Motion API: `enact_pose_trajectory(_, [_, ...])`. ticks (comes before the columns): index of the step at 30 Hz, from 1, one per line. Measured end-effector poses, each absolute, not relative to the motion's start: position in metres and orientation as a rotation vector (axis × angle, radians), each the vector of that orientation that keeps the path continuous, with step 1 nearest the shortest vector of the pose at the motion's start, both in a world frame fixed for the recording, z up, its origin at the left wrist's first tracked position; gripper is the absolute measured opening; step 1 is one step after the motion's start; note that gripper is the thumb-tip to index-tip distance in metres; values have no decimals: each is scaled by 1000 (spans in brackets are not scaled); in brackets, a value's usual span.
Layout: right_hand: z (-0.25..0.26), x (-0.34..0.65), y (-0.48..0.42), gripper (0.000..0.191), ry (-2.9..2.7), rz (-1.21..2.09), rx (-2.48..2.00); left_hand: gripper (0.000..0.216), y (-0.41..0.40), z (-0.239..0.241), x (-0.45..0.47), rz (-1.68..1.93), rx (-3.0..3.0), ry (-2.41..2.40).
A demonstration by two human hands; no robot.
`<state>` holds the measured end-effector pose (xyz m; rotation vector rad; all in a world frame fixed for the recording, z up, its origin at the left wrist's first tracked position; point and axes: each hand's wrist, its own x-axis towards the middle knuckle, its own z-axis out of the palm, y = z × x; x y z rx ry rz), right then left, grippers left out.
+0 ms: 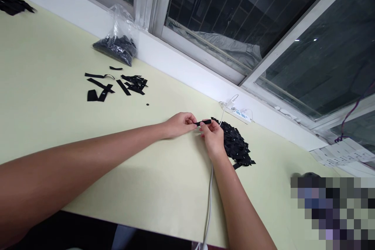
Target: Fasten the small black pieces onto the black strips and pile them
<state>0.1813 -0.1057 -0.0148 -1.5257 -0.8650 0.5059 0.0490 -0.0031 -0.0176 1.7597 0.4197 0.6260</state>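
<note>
My left hand (179,124) and my right hand (212,137) meet over the pale yellow table (52,54). Between them they pinch a short black strip (204,122), the left at its left end, the right at its right end. Both hands are closed on it. Right behind my right hand lies a heap of small black pieces (236,143).
Several loose black strips (117,84) lie at the upper left, beside a clear plastic bag of black pieces (117,46) against the window ledge. A white power strip (240,114) rests by the wall; its white cable (209,195) runs under my right arm. Papers (342,154) lie at the right.
</note>
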Motion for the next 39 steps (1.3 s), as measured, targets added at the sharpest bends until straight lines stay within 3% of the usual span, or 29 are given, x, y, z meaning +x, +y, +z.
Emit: enact_pose_trajectory(39, [-16, 180, -106, 31, -872, 517, -1524, 21, -2, -19, 49, 620, 1773, 427])
